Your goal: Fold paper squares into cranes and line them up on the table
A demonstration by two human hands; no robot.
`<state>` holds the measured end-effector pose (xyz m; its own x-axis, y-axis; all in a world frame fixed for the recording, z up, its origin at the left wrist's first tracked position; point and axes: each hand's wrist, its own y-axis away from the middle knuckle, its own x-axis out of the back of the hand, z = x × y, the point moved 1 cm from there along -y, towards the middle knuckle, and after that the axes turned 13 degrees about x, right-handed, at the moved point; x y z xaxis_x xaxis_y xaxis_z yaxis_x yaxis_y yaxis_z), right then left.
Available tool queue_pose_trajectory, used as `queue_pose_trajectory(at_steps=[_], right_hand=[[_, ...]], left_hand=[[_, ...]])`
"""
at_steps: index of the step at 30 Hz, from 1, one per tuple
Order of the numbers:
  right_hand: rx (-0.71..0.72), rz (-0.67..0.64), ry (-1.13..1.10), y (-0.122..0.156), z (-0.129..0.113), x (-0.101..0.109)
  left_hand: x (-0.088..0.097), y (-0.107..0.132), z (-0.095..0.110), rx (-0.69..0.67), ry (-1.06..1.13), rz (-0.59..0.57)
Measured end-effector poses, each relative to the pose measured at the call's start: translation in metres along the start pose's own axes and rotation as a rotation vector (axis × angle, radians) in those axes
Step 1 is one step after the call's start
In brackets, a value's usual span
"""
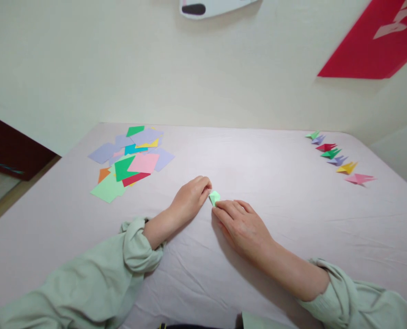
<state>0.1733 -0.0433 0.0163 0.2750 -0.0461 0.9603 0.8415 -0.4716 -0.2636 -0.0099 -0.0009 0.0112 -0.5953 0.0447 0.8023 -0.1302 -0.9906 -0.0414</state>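
Note:
A small folded piece of light green paper (214, 198) lies on the pale sheet between my two hands. My left hand (190, 199) is curled, its fingertips pinched on the paper's left edge. My right hand (242, 225) presses its fingers, held together, on the paper's lower right edge. Most of the paper is hidden under the fingers. Both sleeves are pale green and rolled up at the wrists.
A loose pile of coloured paper squares (130, 162) lies at the far left. A row of several folded paper figures (337, 157) runs along the far right. The pale covered surface (275, 173) meets a wall behind, with a red poster (371, 41) on it.

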Motion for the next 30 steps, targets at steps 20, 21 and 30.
queue_pose_trajectory(at_steps=[20, 21, 30], right_hand=[[-0.007, -0.028, -0.033, -0.002, 0.009, 0.003], [-0.007, -0.026, -0.032, -0.002, 0.009, 0.003], [-0.010, -0.016, -0.022, -0.001, 0.010, 0.000]], left_hand=[[-0.001, 0.037, -0.004, -0.217, -0.171, -0.045], [-0.002, 0.037, -0.005, -0.215, -0.167, -0.046], [0.001, 0.035, 0.001, -0.173, -0.234, -0.057]])
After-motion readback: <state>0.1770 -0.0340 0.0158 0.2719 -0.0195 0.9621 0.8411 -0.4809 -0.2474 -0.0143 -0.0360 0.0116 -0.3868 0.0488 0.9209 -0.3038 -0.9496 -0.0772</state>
